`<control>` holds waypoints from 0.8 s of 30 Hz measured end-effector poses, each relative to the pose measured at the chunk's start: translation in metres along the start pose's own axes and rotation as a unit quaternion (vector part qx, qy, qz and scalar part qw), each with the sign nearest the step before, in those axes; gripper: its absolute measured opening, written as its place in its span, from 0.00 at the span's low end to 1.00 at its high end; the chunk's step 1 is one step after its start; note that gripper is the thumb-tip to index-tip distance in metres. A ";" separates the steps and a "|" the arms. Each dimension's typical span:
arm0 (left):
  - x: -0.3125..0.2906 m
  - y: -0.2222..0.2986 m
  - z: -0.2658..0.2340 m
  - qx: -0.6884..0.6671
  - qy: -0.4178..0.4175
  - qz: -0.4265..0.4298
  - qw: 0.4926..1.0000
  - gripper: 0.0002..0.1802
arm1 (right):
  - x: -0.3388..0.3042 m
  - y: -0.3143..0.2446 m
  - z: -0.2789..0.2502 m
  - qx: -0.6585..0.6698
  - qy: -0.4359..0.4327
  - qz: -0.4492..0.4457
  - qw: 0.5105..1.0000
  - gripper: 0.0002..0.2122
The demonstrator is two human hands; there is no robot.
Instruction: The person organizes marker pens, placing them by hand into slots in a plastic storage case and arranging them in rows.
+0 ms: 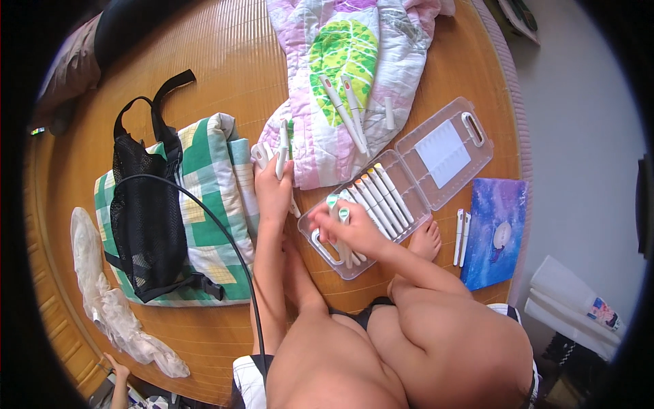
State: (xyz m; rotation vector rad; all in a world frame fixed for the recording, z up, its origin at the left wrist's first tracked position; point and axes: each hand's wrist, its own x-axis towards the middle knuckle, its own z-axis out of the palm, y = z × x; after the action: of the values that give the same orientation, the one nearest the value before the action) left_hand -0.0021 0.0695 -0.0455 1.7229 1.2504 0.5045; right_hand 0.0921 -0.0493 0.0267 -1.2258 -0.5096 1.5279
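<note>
Likely loading step: left hand [274,191], left of centre, grips slim white markers [282,151]; right hand [351,228] pinches green-ended white markers [344,216] over clear plastic case [411,172], frame centre; next likely calls for slot alignment

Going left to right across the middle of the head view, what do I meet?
Crumpled plastic bag → black mesh bag → left hand holding white markers → right hand → bare foot → two loose markers → blue-and-purple book.
</note>
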 end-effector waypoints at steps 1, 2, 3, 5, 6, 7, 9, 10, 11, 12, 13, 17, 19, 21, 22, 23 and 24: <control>0.002 -0.002 0.004 0.003 -0.005 0.002 1.000 0.10 | -0.002 0.002 0.000 -0.011 0.002 0.020 1.000 0.07; 0.004 0.000 0.007 0.008 -0.017 0.011 1.000 0.11 | -0.002 0.006 -0.004 -0.023 0.014 0.017 0.999 0.07; 0.006 -0.004 0.014 0.012 -0.014 0.027 0.999 0.11 | -0.002 0.012 -0.009 -0.034 0.026 0.014 0.999 0.08; 0.004 0.001 0.012 0.008 -0.023 0.015 1.000 0.11 | -0.002 0.016 -0.013 -0.009 0.030 0.015 0.999 0.09; 0.005 0.000 0.011 0.007 -0.021 0.016 1.000 0.11 | -0.003 0.016 -0.015 0.017 0.038 0.017 0.999 0.10; 0.004 -0.001 0.008 0.011 -0.028 0.017 0.999 0.12 | -0.003 0.014 -0.015 0.016 0.034 0.017 0.999 0.10; 0.001 0.001 0.004 0.013 -0.032 0.018 0.999 0.12 | -0.005 0.008 -0.017 -0.014 0.046 -0.048 0.998 0.12; 0.000 0.004 0.003 0.020 -0.031 0.012 0.999 0.13 | -0.007 0.007 -0.019 0.002 0.046 -0.045 0.998 0.13; -0.002 0.005 0.002 0.028 -0.030 0.006 0.999 0.14 | -0.008 0.007 -0.020 0.001 0.046 -0.046 0.998 0.13; -0.004 0.004 0.004 0.027 -0.030 0.007 0.999 0.14 | -0.009 0.006 -0.021 0.000 0.049 -0.054 0.997 0.14; -0.007 0.001 0.007 0.028 0.014 0.037 0.999 0.14 | -0.010 0.006 -0.022 -0.001 0.052 -0.062 0.997 0.14; -0.015 0.004 0.007 0.060 0.134 0.194 0.970 0.17 | -0.013 -0.003 -0.020 0.010 0.031 -0.005 0.999 0.13; -0.020 0.005 0.005 0.065 0.131 0.215 0.966 0.18 | -0.011 -0.007 -0.015 -0.024 0.056 -0.039 0.997 0.12; -0.025 0.011 0.006 0.062 0.159 0.259 0.951 0.20 | -0.004 -0.009 -0.012 -0.057 0.078 -0.055 0.994 0.12; -0.026 0.013 0.008 0.068 0.166 0.286 0.941 0.23 | 0.000 -0.010 -0.011 -0.117 0.081 -0.131 0.981 0.13; -0.029 0.014 0.008 0.068 0.165 0.285 0.942 0.23 | 0.004 -0.012 -0.009 -0.175 0.084 -0.205 0.959 0.14; -0.032 0.015 0.008 0.076 0.141 0.286 0.945 0.23 | 0.004 -0.017 -0.007 -0.143 0.087 -0.159 0.973 0.15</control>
State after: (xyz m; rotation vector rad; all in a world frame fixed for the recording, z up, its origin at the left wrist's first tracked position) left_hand -0.0013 0.0366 -0.0310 2.2102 0.9807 1.0473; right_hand 0.1062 -0.0421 0.0362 -1.4069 -0.7884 1.0908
